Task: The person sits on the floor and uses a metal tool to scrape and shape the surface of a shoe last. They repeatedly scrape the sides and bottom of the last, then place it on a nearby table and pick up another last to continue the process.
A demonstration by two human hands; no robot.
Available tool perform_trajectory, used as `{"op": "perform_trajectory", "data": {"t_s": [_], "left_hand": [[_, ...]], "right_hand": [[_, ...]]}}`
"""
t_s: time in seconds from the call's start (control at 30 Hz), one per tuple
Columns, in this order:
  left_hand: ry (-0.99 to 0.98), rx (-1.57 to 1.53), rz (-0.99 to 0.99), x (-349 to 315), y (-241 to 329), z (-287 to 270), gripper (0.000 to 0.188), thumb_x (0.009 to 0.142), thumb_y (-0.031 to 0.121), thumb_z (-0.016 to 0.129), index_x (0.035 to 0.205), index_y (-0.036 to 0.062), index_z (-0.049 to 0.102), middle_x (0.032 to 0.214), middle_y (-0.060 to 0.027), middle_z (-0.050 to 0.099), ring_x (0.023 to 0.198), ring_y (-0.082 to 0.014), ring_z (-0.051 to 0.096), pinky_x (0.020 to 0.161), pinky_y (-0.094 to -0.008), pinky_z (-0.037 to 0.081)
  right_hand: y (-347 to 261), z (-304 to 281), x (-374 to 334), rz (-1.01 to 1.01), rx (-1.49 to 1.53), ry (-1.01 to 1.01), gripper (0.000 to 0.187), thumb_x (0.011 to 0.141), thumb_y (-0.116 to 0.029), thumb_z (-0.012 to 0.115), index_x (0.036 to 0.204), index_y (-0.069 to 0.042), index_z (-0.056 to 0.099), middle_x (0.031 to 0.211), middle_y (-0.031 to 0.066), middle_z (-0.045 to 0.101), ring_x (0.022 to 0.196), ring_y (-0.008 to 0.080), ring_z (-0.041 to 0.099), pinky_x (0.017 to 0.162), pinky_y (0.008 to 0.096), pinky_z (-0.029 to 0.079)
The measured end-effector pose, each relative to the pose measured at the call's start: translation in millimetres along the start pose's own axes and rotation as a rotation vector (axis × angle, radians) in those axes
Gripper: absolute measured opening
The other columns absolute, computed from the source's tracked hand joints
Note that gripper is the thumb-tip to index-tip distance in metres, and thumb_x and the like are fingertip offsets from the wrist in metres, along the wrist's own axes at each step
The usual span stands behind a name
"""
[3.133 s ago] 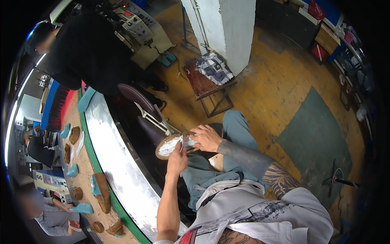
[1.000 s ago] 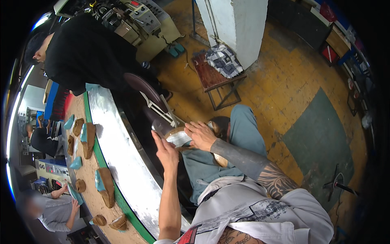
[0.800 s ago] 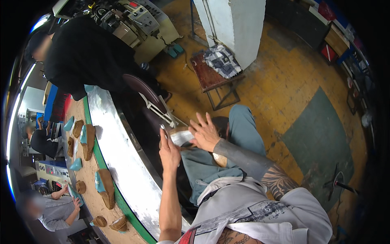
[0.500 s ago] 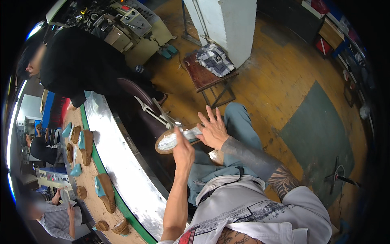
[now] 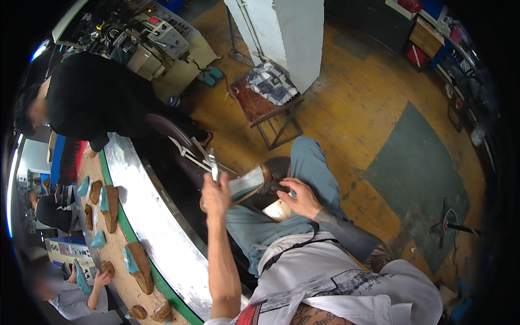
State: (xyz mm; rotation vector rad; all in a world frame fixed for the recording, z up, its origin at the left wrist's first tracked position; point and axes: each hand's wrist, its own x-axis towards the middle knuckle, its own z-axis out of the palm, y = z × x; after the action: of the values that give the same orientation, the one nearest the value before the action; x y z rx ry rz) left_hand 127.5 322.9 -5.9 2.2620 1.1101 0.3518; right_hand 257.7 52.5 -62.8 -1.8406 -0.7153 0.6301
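My left hand (image 5: 216, 196) is closed around a shiny metal hand tool (image 5: 213, 164) that sticks up above the fist; its exact kind is unclear. Behind and beside that fist lies a brown shoe with a pale grey-white sole (image 5: 247, 183), tilted above my lap. Whether the left fingers also grip the shoe is hidden. My right hand (image 5: 301, 199) is off the sole, fingers bent and apart, with nothing visible in it. Its fingertips are by a dark support (image 5: 275, 177) between my knees. A pale block (image 5: 278, 210) sits just below.
To my left runs a curved bench with a metal strip (image 5: 154, 208) and green edge, carrying several brown shoes on teal lasts (image 5: 138, 265). Two people work beyond it. A stool with a checked cloth (image 5: 272, 83) stands ahead by a white pillar (image 5: 287, 40). Machines fill the far left.
My right hand has come off the sole and drawn back toward my lap. My left hand has moved left with the metal tool, and the shoe has tipped. The view has shifted slightly.
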Motion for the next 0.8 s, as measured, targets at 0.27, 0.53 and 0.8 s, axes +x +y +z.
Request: {"op": "perform_trajectory", "data": {"t_s": [0.27,0.53,0.8], "left_hand": [[-0.572,-0.443,-0.310,-32.3,-41.7,-80.6,0.036,0.115,0.038,0.063,0.102,0.0046,0.062,0.073,-0.0088,0.068,0.056,-0.0168,0.063,0.048,-0.0333,0.052],[-0.619,-0.795,-0.302,-117.9,1.9,-30.4,0.049,0.120,0.022,0.050,0.167,0.0099,0.044,0.094,-0.0122,0.081,0.073,-0.0161,0.073,0.053,-0.0232,0.042],[-0.789,-0.524,-0.219,-132.2,37.8,3.0,0.057,0.115,0.008,0.054,0.170,0.0052,0.040,0.114,-0.0128,0.074,0.098,-0.0224,0.076,0.069,-0.0321,0.064]], "right_hand": [[1.1,29.7,-44.5,0.196,0.189,-0.160,0.088,0.096,-0.058,0.081,0.155,0.003,0.056,0.158,0.0281,0.057,0.135,0.0394,0.065,0.114,0.0482,0.052],[17.0,-7.7,-25.2,0.296,0.007,-0.126,0.080,0.102,-0.056,0.076,0.151,0.002,0.054,0.136,0.0324,0.070,0.123,0.0432,0.071,0.104,0.0497,0.056],[-6.7,-50.6,-12.6,0.040,-0.200,-0.065,0.026,0.101,-0.023,0.077,0.103,0.003,0.074,0.100,0.0165,0.078,0.088,0.0406,0.075,0.077,0.0490,0.058]]}}
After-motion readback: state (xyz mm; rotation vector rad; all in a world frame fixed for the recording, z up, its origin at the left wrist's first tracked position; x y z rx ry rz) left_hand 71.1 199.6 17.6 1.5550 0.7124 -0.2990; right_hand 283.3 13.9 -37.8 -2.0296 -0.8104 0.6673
